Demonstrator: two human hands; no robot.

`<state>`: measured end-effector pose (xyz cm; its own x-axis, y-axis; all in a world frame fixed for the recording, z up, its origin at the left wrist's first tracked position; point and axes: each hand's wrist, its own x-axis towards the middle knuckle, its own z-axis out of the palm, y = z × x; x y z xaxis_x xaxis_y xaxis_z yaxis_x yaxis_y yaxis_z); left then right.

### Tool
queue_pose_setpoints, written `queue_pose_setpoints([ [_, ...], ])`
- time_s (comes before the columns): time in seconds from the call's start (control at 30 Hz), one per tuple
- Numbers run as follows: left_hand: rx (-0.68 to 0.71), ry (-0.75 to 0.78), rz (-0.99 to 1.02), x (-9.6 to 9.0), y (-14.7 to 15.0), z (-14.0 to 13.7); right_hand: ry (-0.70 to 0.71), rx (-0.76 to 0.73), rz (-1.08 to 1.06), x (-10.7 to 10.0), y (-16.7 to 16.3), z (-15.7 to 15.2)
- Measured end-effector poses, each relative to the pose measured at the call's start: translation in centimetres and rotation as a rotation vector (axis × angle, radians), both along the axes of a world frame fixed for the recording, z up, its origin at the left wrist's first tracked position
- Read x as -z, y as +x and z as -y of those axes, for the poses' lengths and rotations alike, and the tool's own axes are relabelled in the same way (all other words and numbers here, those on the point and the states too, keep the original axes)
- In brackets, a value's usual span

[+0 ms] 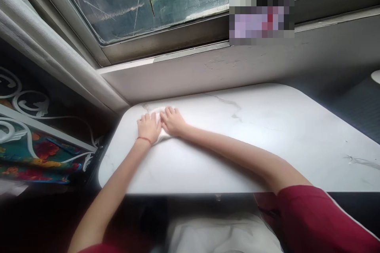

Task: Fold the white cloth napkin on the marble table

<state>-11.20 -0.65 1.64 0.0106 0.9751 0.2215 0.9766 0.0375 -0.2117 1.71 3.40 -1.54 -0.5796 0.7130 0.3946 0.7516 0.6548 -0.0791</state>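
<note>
A folded white cloth (pixel 164 135) lies on the white marble-patterned table (pixel 237 142), near its far left corner. My left hand (pixel 149 127) presses down on the cloth's left side, fingers bent over it and a thin red band round the wrist. Right beside it, my right hand (pixel 173 121) grips the other side of the cloth, knuckles up. Both hands almost touch at the thumbs and cover most of the cloth. Its edges show only between and just beyond them.
A wall (pixel 190 73) and a metal-framed window (pixel 166 39) rise behind the table. At left are a white curtain (pixel 44 39) and a scrolled white metal frame (pixel 56 134) with floral fabric (pixel 38 158). A blurred-out patch (pixel 261 17) covers something at the sill.
</note>
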Motion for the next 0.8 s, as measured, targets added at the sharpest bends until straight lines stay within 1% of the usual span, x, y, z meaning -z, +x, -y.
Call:
queue_pose_setpoints([
  [0.1,0.12,0.057,-0.071,0.7,-0.8,5.1,0.041,0.012,-0.011,0.7,-0.2,5.5],
  [0.17,0.205,0.129,-0.094,1.5,-2.3,8.5,0.065,0.044,0.004,1.1,-1.2,9.1],
  [0.23,0.249,0.184,-0.107,2.2,-4.4,11.4,0.079,0.019,0.041,1.2,-2.8,11.6],
  [0.3,0.234,0.217,-0.113,2.6,-6.8,13.5,0.073,-0.076,0.038,0.9,-4.6,12.8],
  [0.4,0.129,0.206,-0.115,2.6,-10.1,14.8,0.044,-0.254,-0.026,0.3,-7.4,12.5],
  [0.5,0.024,0.142,-0.103,2.1,-12.4,14.3,0.031,-0.322,-0.075,0.0,-10.0,11.1],
  [0.6,-0.029,0.077,-0.084,1.8,-13.8,12.3,0.032,-0.337,-0.114,0.4,-12.1,9.3],
  [0.7,-0.051,0.055,-0.08,1.6,-14.1,8.9,0.0,-0.329,-0.16,0.7,-13.2,6.5],
  [0.8,-0.072,0.051,-0.083,1.5,-13.5,4.4,-0.01,-0.3,-0.134,0.6,-13.0,2.4],
])
